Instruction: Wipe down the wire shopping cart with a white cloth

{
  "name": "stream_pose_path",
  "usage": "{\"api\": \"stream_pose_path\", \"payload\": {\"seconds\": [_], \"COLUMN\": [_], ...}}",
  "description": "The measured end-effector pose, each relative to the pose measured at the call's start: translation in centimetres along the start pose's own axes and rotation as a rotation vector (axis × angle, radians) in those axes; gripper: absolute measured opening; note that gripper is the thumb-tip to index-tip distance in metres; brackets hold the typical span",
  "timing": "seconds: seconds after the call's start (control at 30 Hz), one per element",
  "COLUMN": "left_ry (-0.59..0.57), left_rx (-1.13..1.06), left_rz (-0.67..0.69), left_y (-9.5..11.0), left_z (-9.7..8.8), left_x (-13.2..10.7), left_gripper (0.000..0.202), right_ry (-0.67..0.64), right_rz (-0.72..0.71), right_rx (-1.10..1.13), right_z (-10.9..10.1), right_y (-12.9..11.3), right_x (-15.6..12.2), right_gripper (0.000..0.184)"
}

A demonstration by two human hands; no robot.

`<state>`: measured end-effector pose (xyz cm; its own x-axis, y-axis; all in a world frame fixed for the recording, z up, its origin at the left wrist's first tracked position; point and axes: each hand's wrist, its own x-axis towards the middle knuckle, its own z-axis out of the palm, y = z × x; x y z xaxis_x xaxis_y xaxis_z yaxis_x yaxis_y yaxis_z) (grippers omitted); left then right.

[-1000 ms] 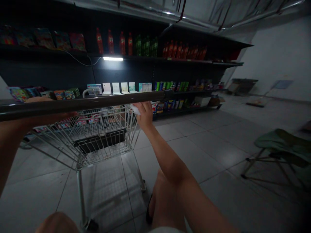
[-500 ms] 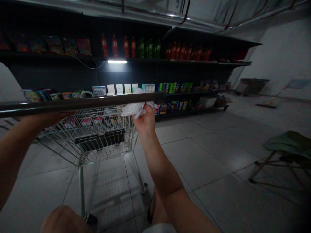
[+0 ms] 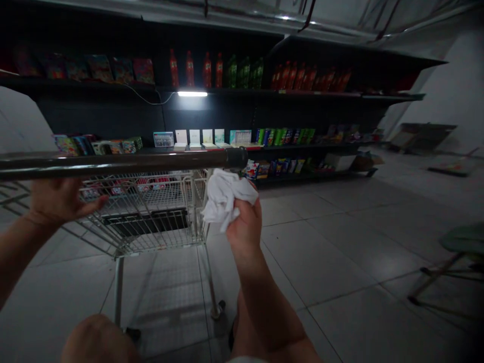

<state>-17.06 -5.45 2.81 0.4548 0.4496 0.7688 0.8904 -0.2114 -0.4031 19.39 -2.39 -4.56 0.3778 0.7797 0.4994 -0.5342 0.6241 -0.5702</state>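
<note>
A white cloth (image 3: 227, 194) is bunched in my right hand (image 3: 246, 222), which is closed on it just below the right end of the shopping cart's dark handle bar (image 3: 151, 162). Cloth and handle end look apart. On the left, my left hand (image 3: 56, 199) is under the same bar with its thumb stretched out to the right. The tops of its fingers pass behind the bar, so whether they touch it is hidden. Beneath the bar stands the wire shopping cart (image 3: 151, 239), with a black panel (image 3: 147, 223) across its near side.
Dark shelves (image 3: 212, 113) run along the back with red bottles (image 3: 190, 69), green bottles (image 3: 244, 73), boxes and cans. A lit lamp (image 3: 192, 94) hangs under the upper shelf. To the right is a folding stool (image 3: 459, 242) on the tiled floor (image 3: 340, 252).
My right hand has drawn the cloth down off the handle bar's right end. My left hand has dropped slightly below the bar, its thumb now extended. The view has shifted left.
</note>
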Motion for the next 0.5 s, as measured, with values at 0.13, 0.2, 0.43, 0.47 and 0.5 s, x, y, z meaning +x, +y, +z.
{"api": "stream_pose_path", "payload": {"seconds": [0.13, 0.2, 0.43, 0.47, 0.5], "left_ry": [0.087, 0.053, -0.461, -0.506, -0.530], "left_rx": [-0.098, -0.129, -0.317, -0.348, -0.372], "left_rz": [0.446, 0.419, 0.152, 0.150, 0.149], "left_y": [8.3, 11.6, 13.8, 13.6, 13.5], "left_z": [0.1, 0.3, 2.9, 3.3, 3.6], "left_x": [2.8, 6.1, 15.2, 15.4, 15.4], "left_gripper": [0.025, 0.031, 0.063, 0.064, 0.065], "right_ry": [0.084, -0.089, -0.288, -0.309, -0.323], "right_rz": [-0.555, -0.667, -0.165, 0.036, 0.218], "right_rx": [-0.329, -0.477, -0.649, -0.679, -0.704], "right_z": [-0.5, -0.7, -8.1, -9.7, -11.2], "right_y": [1.2, 3.3, 13.9, 15.0, 16.0], "right_x": [-0.8, -0.8, -5.2, -6.1, -6.8], "right_gripper": [0.028, 0.031, 0.034, 0.032, 0.030]}}
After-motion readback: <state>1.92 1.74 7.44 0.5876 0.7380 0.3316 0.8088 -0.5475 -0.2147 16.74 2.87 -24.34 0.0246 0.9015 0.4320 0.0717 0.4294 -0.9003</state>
